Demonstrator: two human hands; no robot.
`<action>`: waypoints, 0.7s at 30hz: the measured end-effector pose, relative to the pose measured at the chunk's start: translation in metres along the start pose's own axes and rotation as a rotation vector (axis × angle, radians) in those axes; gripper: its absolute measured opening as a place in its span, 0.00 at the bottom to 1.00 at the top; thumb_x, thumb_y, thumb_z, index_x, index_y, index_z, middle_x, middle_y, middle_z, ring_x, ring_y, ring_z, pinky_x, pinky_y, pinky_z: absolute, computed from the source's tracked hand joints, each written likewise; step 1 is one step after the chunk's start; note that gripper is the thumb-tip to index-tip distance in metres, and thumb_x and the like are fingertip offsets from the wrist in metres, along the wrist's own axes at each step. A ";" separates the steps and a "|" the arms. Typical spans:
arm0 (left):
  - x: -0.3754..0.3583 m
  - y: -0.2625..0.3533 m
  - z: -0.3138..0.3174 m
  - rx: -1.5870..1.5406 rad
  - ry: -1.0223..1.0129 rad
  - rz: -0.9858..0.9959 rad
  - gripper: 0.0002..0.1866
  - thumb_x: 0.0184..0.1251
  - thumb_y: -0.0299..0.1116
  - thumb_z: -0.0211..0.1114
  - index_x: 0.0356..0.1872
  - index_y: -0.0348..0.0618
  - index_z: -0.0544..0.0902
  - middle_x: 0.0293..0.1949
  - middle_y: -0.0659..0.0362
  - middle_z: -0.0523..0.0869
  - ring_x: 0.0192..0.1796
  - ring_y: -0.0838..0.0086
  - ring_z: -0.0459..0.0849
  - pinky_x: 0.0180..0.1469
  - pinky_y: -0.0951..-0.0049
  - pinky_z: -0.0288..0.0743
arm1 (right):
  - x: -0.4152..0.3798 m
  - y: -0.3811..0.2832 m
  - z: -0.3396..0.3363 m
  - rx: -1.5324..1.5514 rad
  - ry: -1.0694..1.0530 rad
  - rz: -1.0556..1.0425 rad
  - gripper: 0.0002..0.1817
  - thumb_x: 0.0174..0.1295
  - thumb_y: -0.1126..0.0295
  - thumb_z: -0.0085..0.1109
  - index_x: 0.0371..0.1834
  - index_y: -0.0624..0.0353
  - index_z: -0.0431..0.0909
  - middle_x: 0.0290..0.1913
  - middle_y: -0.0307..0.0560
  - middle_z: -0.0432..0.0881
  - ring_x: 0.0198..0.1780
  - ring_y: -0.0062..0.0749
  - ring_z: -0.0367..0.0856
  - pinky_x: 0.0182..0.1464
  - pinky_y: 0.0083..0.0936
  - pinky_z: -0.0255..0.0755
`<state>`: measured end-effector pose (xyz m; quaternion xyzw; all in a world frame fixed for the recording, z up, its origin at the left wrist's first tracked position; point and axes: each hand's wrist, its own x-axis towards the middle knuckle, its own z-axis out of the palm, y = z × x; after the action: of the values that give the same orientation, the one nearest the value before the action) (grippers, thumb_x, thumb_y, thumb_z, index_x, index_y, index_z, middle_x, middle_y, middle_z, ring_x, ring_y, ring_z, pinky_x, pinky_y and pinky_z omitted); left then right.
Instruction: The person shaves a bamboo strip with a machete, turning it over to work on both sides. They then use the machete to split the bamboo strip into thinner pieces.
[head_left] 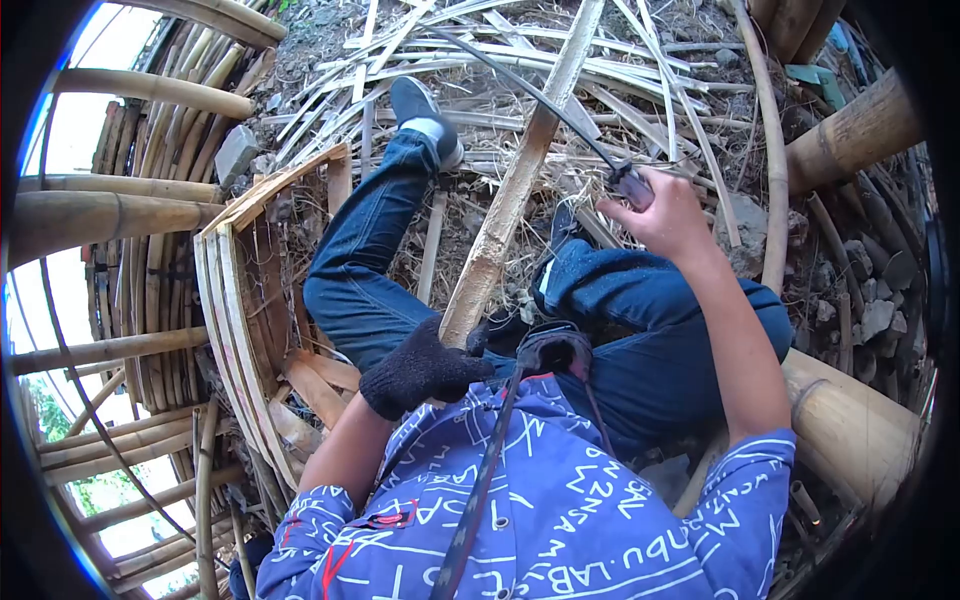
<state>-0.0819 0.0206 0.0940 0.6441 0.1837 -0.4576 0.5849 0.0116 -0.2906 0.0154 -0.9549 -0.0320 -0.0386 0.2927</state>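
My left hand (425,372), in a black knitted glove, is closed around the near end of a split bamboo slat (490,245) in front of my belly. The slat runs forward between my legs, its pale inner face up, with a rough, darker stretch midway. My bare right hand (662,215) grips the dark handle of a long knife (575,128) above my right knee. Its thin, dark blade points forward and to the left, crossing the slat's far part in this view.
Pale bamboo strips (640,75) litter the ground ahead. A bent wooden frame (230,290) stands at left, by stacked bamboo poles (165,150). Thick bamboo poles (850,130) and stones (880,315) lie at right. A dark strap (478,490) hangs down my shirt.
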 end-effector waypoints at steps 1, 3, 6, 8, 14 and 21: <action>0.001 -0.001 -0.002 -0.056 -0.024 0.012 0.17 0.47 0.25 0.72 0.36 0.43 0.73 0.21 0.67 0.71 0.18 0.84 0.67 0.18 0.81 0.60 | -0.001 0.001 0.000 0.156 -0.076 0.035 0.27 0.55 0.43 0.62 0.26 0.61 0.76 0.19 0.51 0.79 0.25 0.46 0.81 0.30 0.37 0.73; 0.000 0.004 -0.006 -0.061 -0.022 0.011 0.17 0.47 0.25 0.72 0.36 0.43 0.73 0.22 0.67 0.71 0.18 0.84 0.68 0.19 0.81 0.60 | -0.008 -0.001 0.001 0.449 -0.184 0.082 0.31 0.62 0.41 0.56 0.24 0.64 0.74 0.15 0.45 0.72 0.20 0.30 0.73 0.25 0.31 0.66; -0.005 0.014 -0.005 -0.026 0.017 0.039 0.18 0.47 0.25 0.73 0.36 0.43 0.73 0.22 0.67 0.72 0.19 0.85 0.68 0.19 0.82 0.60 | -0.017 -0.012 -0.003 0.571 -0.293 0.113 0.29 0.65 0.44 0.56 0.25 0.64 0.74 0.15 0.44 0.70 0.21 0.25 0.72 0.25 0.30 0.66; -0.007 0.021 -0.003 0.014 0.057 0.079 0.18 0.47 0.25 0.73 0.37 0.43 0.73 0.22 0.67 0.72 0.19 0.85 0.68 0.20 0.82 0.60 | -0.021 -0.018 -0.006 0.654 -0.324 0.104 0.27 0.65 0.46 0.57 0.27 0.63 0.75 0.15 0.46 0.70 0.18 0.29 0.71 0.24 0.29 0.66; -0.008 0.034 -0.001 0.103 -0.013 0.125 0.17 0.47 0.26 0.74 0.33 0.45 0.73 0.22 0.68 0.72 0.20 0.86 0.68 0.21 0.82 0.61 | -0.025 -0.041 -0.026 0.317 -0.249 -0.276 0.24 0.60 0.46 0.61 0.34 0.61 0.78 0.20 0.55 0.79 0.23 0.49 0.80 0.28 0.37 0.72; -0.015 0.015 -0.002 0.390 -0.012 0.191 0.16 0.51 0.27 0.73 0.28 0.46 0.70 0.21 0.69 0.71 0.21 0.86 0.68 0.23 0.81 0.62 | 0.009 0.003 -0.027 0.362 -0.077 -0.095 0.25 0.59 0.46 0.61 0.30 0.62 0.78 0.20 0.55 0.78 0.25 0.51 0.80 0.27 0.37 0.71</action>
<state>-0.0772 0.0233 0.1150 0.7568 0.0262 -0.4308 0.4910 0.0197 -0.3083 0.0372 -0.8848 -0.0948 -0.0093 0.4562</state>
